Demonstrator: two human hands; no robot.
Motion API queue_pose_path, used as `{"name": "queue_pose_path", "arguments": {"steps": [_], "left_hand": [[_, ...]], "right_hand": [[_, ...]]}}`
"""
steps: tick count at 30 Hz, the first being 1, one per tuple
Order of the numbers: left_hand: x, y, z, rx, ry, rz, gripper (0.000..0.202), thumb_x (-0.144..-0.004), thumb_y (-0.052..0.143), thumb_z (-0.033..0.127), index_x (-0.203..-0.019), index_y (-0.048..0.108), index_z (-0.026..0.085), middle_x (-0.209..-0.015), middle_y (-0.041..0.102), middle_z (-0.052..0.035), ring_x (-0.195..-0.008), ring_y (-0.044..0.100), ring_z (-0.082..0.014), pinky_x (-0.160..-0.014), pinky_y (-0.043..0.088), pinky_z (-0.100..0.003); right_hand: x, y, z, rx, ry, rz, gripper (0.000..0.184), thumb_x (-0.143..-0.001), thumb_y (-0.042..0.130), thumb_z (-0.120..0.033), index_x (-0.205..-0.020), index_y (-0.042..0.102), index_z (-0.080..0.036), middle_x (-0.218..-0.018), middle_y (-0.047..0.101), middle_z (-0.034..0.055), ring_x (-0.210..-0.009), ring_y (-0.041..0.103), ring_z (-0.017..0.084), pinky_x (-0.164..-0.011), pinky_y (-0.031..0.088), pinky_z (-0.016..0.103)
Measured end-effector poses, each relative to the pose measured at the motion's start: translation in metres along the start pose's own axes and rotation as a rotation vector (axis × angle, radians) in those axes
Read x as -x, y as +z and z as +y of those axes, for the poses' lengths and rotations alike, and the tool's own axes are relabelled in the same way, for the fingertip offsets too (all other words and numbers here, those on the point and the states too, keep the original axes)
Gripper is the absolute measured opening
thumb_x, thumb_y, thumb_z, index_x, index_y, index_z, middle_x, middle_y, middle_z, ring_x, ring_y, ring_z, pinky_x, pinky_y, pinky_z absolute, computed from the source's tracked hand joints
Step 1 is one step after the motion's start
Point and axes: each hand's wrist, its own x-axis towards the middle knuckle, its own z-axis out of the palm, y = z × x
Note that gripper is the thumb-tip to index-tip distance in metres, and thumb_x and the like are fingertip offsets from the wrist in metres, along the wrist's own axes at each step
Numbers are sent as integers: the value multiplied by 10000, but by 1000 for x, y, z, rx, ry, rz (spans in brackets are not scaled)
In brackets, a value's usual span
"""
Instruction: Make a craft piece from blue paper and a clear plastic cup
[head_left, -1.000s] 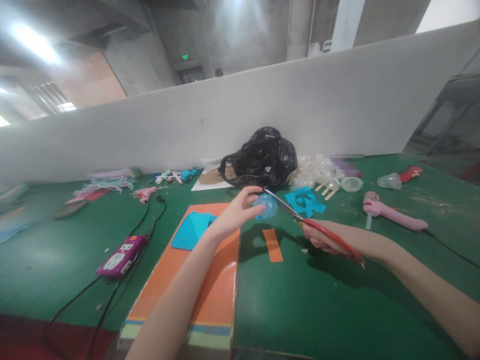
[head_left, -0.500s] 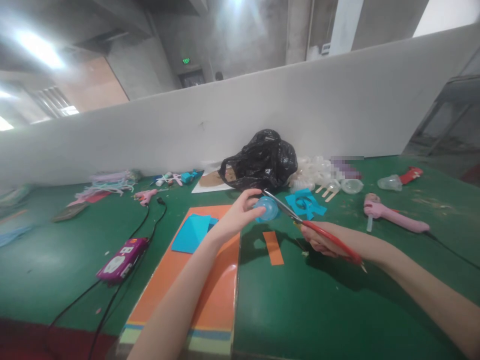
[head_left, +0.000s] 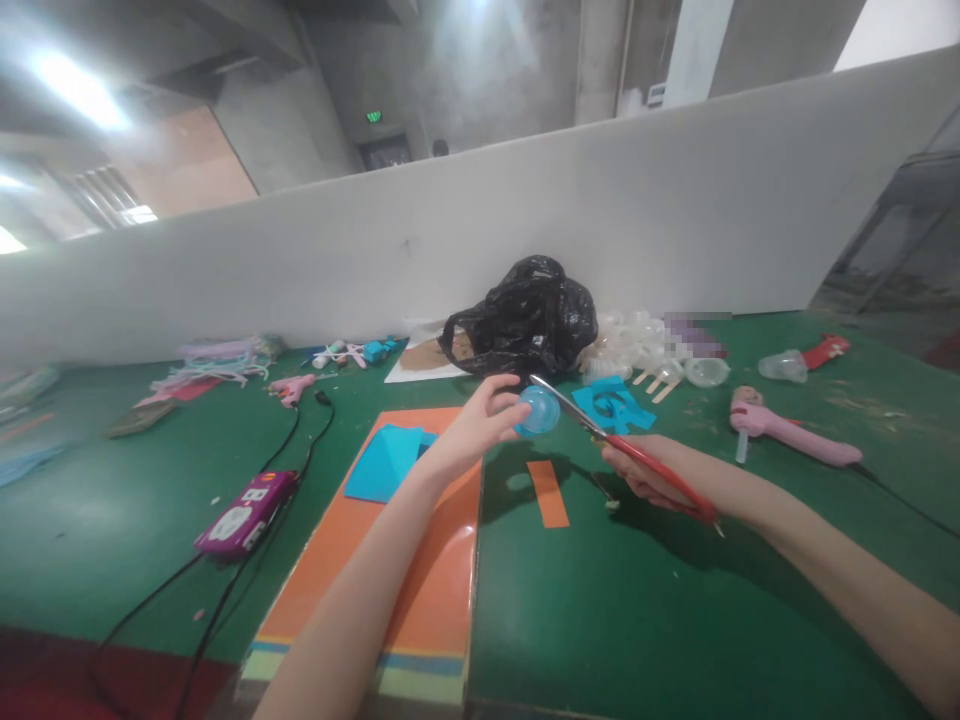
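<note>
Between the fingers and thumb of my left hand (head_left: 491,412) is a small clear plastic cup (head_left: 540,410) with blue on it, its round end facing me. My right hand (head_left: 645,470) grips scissors with red handles (head_left: 664,470). Their metal blades point up and left, passing close to the cup's right side; whether they touch it I cannot tell. Below the hands, an orange paper strip (head_left: 548,494) lies on the green table. Cut blue paper scraps (head_left: 613,403) lie just beyond the blades.
Orange sheets (head_left: 420,570) with folded blue paper (head_left: 384,462) on top lie at left. A black plastic bag (head_left: 532,315) and clear cups (head_left: 634,345) stand by the white partition. A pink glue gun (head_left: 795,430) is at right, a purple power strip (head_left: 247,515) at left.
The cup has turned slightly and shifted a little right in my left hand. The scissors' blades look closer together, with the tips near the same place.
</note>
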Motion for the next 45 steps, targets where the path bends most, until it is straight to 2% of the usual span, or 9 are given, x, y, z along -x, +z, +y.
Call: {"name": "queue_pose_path", "arguments": {"steps": [5,9,14,18,24,30,36,45], "left_hand": [[1,7,4,75,36,8,585,-777,885,364,-1230,543,219,-1148,662,-75,-945,689,-191,-880,591,-410],[2,8,6,64,34,7,591,-776,884,372,-1227,535,219,-1081,690,-63,-887,691,-177,-814,583,-361],[-1,4,1,6,67,20,578,-806,854,407,-1251,538,216,-1039,704,-54,-873,680,-169,-788,544,-326],[-4,2,-3,-27,92,23,578,-817,843,427,-1267,548,215,-1094,708,-66,-915,681,-180,-807,528,-326],[-1,7,-2,-49,104,18,560,-814,845,407,-1251,557,208,-1101,718,-68,-921,676,-180,-830,519,-328],[1,10,0,-47,111,23,540,-809,854,393,-1234,576,212,-1101,728,-72,-940,683,-192,-833,517,-333],[-1,10,1,-43,97,55,524,-831,829,386,-1241,561,199,-1080,731,-71,-905,681,-182,-819,512,-330],[0,8,-1,-29,73,69,507,-841,829,377,-1238,566,204,-1107,724,-73,-934,675,-171,-858,506,-324]], "right_hand": [[6,-2,-1,-7,-18,-32,540,-904,579,-801,-943,505,-267,-586,347,-114,-457,284,86,-400,266,212],[20,-2,-12,36,-101,-78,553,-931,524,-811,-912,467,-262,-656,314,-93,-538,263,103,-460,272,232],[29,0,-19,79,-101,-90,520,-987,445,-780,-946,473,-262,-672,320,-83,-558,282,124,-482,298,262],[29,0,-21,104,-108,-89,482,-997,470,-742,-926,487,-266,-666,335,-83,-542,293,124,-469,319,257],[24,-1,-17,89,-115,-91,514,-979,490,-765,-873,489,-261,-649,366,-78,-514,313,114,-464,341,248],[13,-1,-5,82,-84,-51,628,-939,425,-861,-815,470,-247,-621,459,-68,-439,367,81,-386,301,211],[9,-3,-5,138,-51,-33,580,-959,445,-825,-863,485,-255,-557,430,-91,-406,361,82,-368,279,207],[22,-5,-14,120,-102,-85,525,-969,498,-778,-917,500,-255,-648,381,-85,-491,318,87,-441,325,226]]}}
